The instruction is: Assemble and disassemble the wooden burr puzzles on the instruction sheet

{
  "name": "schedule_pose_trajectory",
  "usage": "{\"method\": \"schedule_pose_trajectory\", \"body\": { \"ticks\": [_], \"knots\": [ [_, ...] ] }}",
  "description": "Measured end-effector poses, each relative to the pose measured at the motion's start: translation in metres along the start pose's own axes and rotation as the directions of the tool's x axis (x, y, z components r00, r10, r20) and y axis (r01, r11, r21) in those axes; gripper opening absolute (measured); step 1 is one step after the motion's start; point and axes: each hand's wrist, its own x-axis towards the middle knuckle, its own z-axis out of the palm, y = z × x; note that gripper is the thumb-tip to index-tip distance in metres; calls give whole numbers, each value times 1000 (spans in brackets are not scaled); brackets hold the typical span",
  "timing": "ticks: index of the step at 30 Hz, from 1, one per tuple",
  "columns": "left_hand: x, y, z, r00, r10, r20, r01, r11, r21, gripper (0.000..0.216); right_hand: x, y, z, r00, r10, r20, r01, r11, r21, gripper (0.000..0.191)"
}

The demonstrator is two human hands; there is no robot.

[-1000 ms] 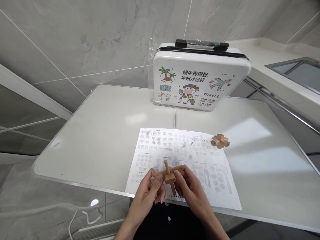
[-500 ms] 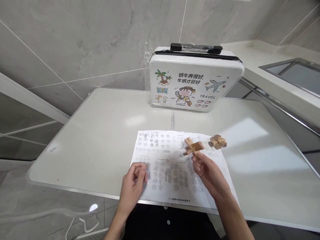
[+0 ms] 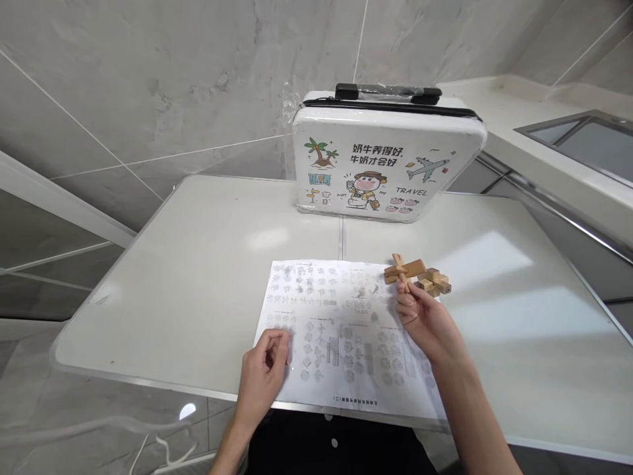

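Right hand point(image 3: 426, 322) pinches a wooden cross point(image 3: 401, 270) just beside a wooden knot point(image 3: 434, 284)
left hand point(image 3: 265, 366) is loosely curled over the printed sheet point(image 3: 316, 392), bench point(image 3: 163, 297) underneath

- So the person is wearing black clothing point(image 3: 297, 448) down at the bottom edge, and it's looking plain, pretty much one solid dark patch
- Two small pale round spots point(image 3: 334, 443) are standing out on all that black, one sitting a bit above the other, and they're looking whitish
- The left hand point(image 3: 266, 369) is going bare, and the left forearm point(image 3: 233, 441) is showing bare too
- Same deal opposite: the right hand point(image 3: 428, 323) is going bare, with slim fingers point(image 3: 406, 309), and the bare right forearm point(image 3: 477, 402) is narrowing towards it
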Motion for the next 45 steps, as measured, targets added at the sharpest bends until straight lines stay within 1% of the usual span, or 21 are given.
{"method": "schedule_pose_trajectory", "body": {
  "ticks": [3, 6, 12, 19, 23, 27, 29, 32, 34, 35, 37, 38, 39, 41, 43, 45],
  "knots": [
    [1, 1, 0, 1000, 0, -2, 0, 1000, 0, 34, 5, -3, -1, 1000, 21, 12, -22, 999, 29, 17],
    [1, 1, 0, 1000, -2, 0, 2, 1000, 2, 35, 8, -5, 0, 999, 34, -3, -34, 998, 55, 18],
    [1, -1, 0, 1000, -3, 12, 3, 1000, 18, 33, 11, -9, 2, 998, 37, -53, -25, 979, 202, 17],
    [2, -3, 1, 1000, 3, 11, -3, 1000, 29, 33, 19, -14, 1, 998, 18, -62, -8, 989, 147, 13],
    [2, -2, 1, 1000, 7, -3, -7, 1000, 22, 34, 21, -16, 1, 998, 29, -59, -19, 986, 164, 13],
    [1, -1, 1, 1000, 0, -9, 0, 1000, 17, 35, 22, -19, 4, 999, 18, -36, -13, 992, 122, 16],
    [1, -1, 1, 1000, -6, -6, 6, 1000, 21, 35, 22, -20, 6, 999, 14, -42, -8, 990, 138, 17],
    [2, -1, 1, 1000, -14, -3, 15, 1000, 23, 36, 18, -17, 9, 999, 24, -49, -17, 990, 138, 9],
    [2, -1, 1, 1000, -19, -5, 19, 1000, 24, 36, 12, -11, 9, 999, 11, -44, -8, 998, 69, 4],
    [1, -1, 1, 1000, -20, -6, 20, 1000, 24, 35, 7, -6, 8, 999, -2, -41, 2, 1000, 3, 8],
    [1, -1, 1, 1000, -20, -8, 21, 1000, 23, 35, -6, 6, 6, 998, -41, -46, 31, 980, -197, 19],
    [1, 0, 1, 1000, -21, -9, 21, 1000, 22, 36, -14, 13, 4, 996, -70, -54, 49, 945, -324, 22],
    [1, 0, 1, 1000, -22, -9, 22, 1000, 21, 36, -23, 20, 2, 993, -105, -55, 69, 890, -451, 25],
    [1, 0, 0, 1000, -23, -12, 24, 999, 22, 37, -41, 34, -2, 983, -181, -14, 129, 750, -648, 33],
    [1, -1, 1, 1000, -24, -14, 25, 999, 29, 38, -57, 45, -5, 979, -198, 53, 168, 628, -760, 39],
    [2, -1, 1, 1000, -18, -13, 18, 999, 41, 38, -69, 53, -8, 974, -213, 79, 188, 563, -805, 43]
  ]
}}
